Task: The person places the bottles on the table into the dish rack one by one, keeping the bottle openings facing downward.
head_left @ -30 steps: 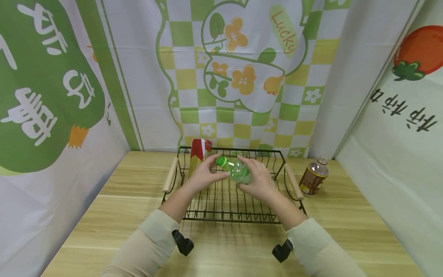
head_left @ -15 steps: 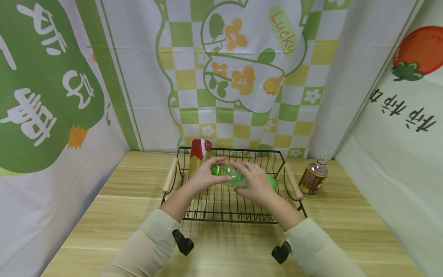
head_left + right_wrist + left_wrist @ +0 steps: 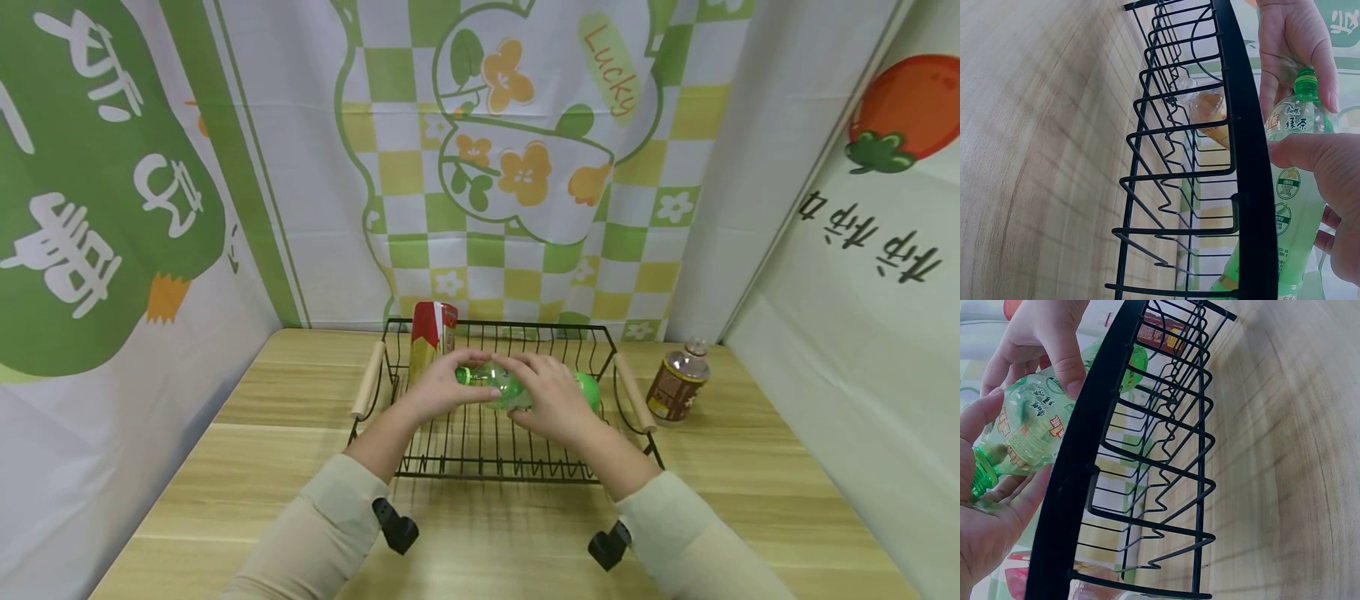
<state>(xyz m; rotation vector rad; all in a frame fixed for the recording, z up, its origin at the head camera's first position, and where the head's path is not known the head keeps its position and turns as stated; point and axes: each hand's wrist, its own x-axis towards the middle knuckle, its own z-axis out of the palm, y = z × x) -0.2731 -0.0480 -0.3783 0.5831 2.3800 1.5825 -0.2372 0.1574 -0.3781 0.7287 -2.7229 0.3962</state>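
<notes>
Both hands hold a green tea bottle [image 3: 504, 385], lying nearly level over the wire dish rack [image 3: 487, 479]. Its green cap [image 3: 463, 376] points left and its green base [image 3: 588, 390] sticks out past the right hand. My left hand [image 3: 433, 388] grips the cap end, thumb on the near side and fingers on the far side. My right hand [image 3: 553, 398] grips the middle of the bottle, covering much of it in the head view. Its printed wrapper shows in the right wrist view. A red and yellow bottle [image 3: 427, 337] stands neck down at the rack's left rear.
A clear bottle with a brown label [image 3: 675, 390] stands on the wooden table [image 3: 285, 500], right of the rack. Wooden handles [image 3: 369, 379] flank the rack. Printed cloth walls [image 3: 307, 250] close off the back and sides.
The bottle has turned flatter: its cap has gone left and down, and its base now shows right of the right hand. Both hands sank slightly. The other bottles stayed put.
</notes>
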